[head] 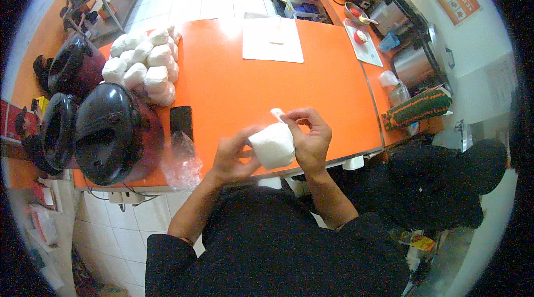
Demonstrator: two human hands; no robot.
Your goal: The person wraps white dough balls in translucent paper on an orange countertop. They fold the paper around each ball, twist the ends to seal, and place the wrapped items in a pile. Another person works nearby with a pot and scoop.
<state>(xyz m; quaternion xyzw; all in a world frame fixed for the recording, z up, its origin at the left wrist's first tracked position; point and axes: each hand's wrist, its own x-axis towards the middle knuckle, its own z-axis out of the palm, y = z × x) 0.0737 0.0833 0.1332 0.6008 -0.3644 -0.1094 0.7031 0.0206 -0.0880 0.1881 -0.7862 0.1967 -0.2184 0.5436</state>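
Note:
Between my two hands, above the front edge of the orange table (pixel 233 84), is a white wrapped bundle (pixel 273 151). My left hand (pixel 235 155) grips its left side with fingers and thumb. At the top, my right hand (pixel 311 136) pinches the narrow end of the wrapping between thumb and forefinger, the palm beside the bundle's right side. A short white tip (pixel 276 112) sticks out past those fingers. What the wrapping contains is hidden. Similar white bundles (pixel 144 61) are piled on the table's left part.
Large pots with black lids (pixel 109 130) crowd the left edge. Near them lie a black phone (pixel 180 117) and a crumpled clear plastic bag (pixel 181 172). A white sheet (pixel 271 49) rests at the far side. A white board (pixel 367 51) is on the right counter. Something dark (pixel 434 184) is close on my right.

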